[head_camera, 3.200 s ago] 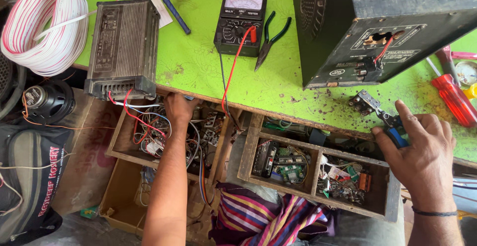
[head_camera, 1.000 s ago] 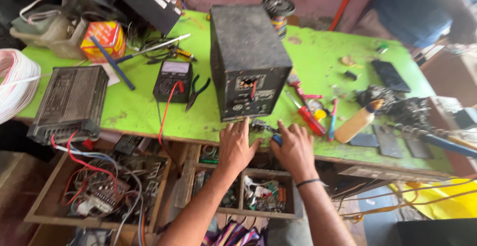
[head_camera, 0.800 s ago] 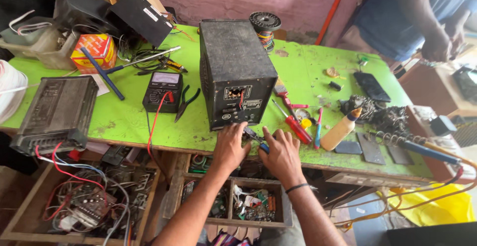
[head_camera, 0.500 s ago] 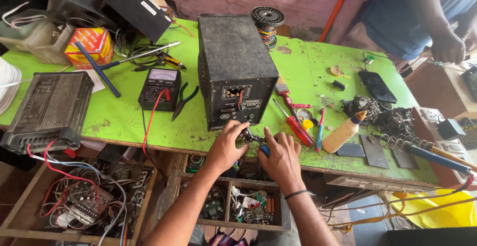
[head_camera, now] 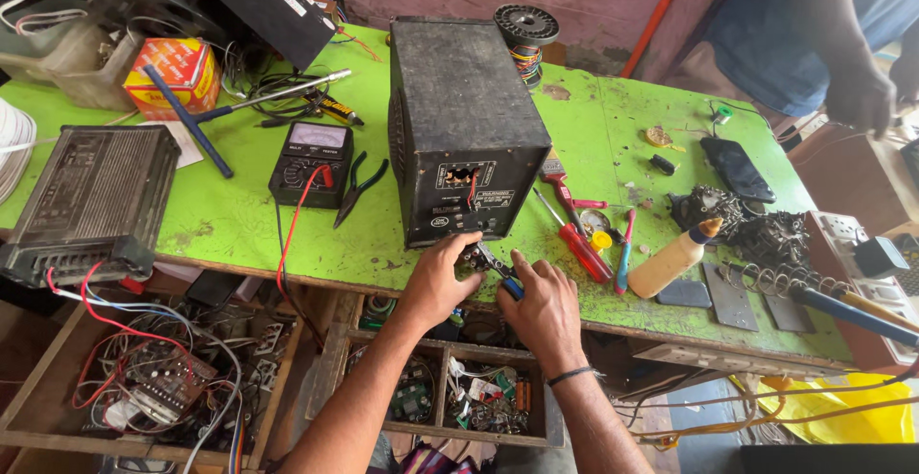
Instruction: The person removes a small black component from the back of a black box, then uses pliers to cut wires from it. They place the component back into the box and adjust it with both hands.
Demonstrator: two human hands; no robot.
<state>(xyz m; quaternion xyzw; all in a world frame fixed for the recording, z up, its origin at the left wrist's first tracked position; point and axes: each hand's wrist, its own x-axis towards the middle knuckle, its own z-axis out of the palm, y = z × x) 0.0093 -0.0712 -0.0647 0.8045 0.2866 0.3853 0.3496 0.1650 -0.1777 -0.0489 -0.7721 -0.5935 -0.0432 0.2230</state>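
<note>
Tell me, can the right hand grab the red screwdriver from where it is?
Probably yes. The red screwdriver lies just beyond the right hand on the green table, nothing between them, though that hand already holds a small tool.

Both hands brought together at the foot of the black box

About three seconds back the left hand (head_camera: pixel 438 278) was down in the open drawer (head_camera: pixel 287 378) among wires, and the right hand (head_camera: pixel 544 304) lay apart at the tabletop (head_camera: pixel 239 230) edge by a small metal part; now both sit side by side in front of the black box (head_camera: pixel 464 129), fingers closed on the small metal part (head_camera: pixel 477 260) with a blue-handled tool (head_camera: pixel 507 282) between them; in the last second they crept nearer to the box face
</note>
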